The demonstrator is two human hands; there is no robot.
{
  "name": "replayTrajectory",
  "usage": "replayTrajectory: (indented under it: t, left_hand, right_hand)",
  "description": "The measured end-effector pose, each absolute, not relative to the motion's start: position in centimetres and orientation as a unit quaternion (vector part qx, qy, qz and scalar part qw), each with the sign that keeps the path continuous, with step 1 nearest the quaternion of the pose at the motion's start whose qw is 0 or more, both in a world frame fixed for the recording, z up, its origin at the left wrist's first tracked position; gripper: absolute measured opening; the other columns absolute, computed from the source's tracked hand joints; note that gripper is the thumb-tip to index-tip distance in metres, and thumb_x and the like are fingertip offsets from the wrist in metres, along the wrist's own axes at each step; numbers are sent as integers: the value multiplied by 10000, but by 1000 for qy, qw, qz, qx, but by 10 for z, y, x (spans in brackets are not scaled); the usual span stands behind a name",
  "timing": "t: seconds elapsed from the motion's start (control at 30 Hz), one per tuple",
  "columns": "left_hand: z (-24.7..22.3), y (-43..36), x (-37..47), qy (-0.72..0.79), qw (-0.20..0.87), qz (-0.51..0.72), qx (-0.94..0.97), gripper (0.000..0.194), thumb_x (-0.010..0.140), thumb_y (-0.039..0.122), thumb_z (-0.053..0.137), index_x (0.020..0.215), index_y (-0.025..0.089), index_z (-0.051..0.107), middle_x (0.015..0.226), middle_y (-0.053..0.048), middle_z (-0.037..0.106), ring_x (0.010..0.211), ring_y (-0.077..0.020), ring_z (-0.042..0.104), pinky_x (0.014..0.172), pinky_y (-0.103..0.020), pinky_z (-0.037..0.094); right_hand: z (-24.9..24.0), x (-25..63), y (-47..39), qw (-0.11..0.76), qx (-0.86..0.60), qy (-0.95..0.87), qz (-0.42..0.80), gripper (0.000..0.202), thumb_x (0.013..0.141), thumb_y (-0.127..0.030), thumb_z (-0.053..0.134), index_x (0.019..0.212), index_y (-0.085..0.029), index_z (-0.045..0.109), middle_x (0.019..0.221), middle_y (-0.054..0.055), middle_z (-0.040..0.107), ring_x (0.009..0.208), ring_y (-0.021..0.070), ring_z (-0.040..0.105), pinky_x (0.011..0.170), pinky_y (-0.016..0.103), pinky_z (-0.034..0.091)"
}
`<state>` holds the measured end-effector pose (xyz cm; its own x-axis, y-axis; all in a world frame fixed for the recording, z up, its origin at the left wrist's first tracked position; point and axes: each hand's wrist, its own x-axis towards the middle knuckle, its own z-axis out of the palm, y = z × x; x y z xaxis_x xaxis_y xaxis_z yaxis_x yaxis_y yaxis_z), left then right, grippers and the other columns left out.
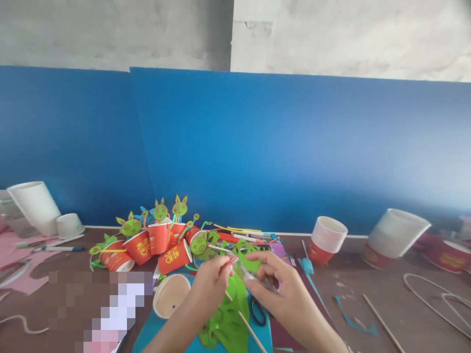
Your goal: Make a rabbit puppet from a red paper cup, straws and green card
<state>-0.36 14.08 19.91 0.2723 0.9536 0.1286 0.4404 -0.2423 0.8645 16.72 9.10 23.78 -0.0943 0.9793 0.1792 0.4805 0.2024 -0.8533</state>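
My left hand [213,279] is closed in a pinch on a thin red straw [231,262], in the middle of the view. A pale wooden stick end [228,295] shows just below its fingers. Close by on the right, my right hand [275,282] curls its thumb and fingers around something whitish and shiny, too blurred to name. Below both hands lies green paper [233,314] with cut-out holes, on blue sheets [149,333]. Black-handled scissors [258,312] rest under the right hand. A wooden stick [252,332] crosses the green paper. A paper cup [171,296] with a small hole stands beside the left forearm.
Red cups [138,247] with green animal faces crowd the back left. At right are a cup stack [327,240], a tilted large cup [397,233], a stick [382,323] and a white cord [437,294]. Pink paper [33,252] lies left. A blue panel [257,147] borders the table.
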Motion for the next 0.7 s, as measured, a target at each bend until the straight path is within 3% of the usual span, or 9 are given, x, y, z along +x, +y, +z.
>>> replayTrajectory:
  t: [0.2,0.37,0.5,0.6,0.7]
  left_hand:
    - [211,142,-7,463,535,372,601,336,797,506,510,720,181,544,607,25,540,476,-97,462,451,-210,322]
    - [218,139,-11,447,627,394,502,311,719,473,613,780,170,584,649,29,546,509,-67,411,451,-177,251]
    - [216,142,-12,452,579,390,555,364,763,533,579,810,172,579,607,49,518,468,-66,363,444,-194,246]
    - [211,145,-13,442,506,381,635,322,813,496,541,803,175,576,596,47,515,493,-89,400,480,-216,294]
    - [206,145,-15,455,416,343,709,243,846,406,519,773,185,589,647,26,560,593,-124,490,558,-236,336]
  right_hand:
    - [237,175,97,337,-589,-701,220,342,804,-287,583,1143,-241,589,646,-45,574,660,176,553,618,285,389]
    - [235,176,102,302,-604,-710,199,347,806,-292,571,1144,-222,602,671,-19,648,705,210,610,659,312,427]
    - [233,177,105,283,-603,-716,211,322,795,-286,571,1104,-212,623,705,-3,684,737,217,639,686,314,449]
    - [228,184,111,269,-608,-719,203,296,798,-252,548,1079,-205,630,871,32,720,788,205,651,721,305,462]
    - [215,191,116,168,-648,-726,160,290,783,-157,516,1042,-157,645,939,83,727,870,229,666,762,314,467]
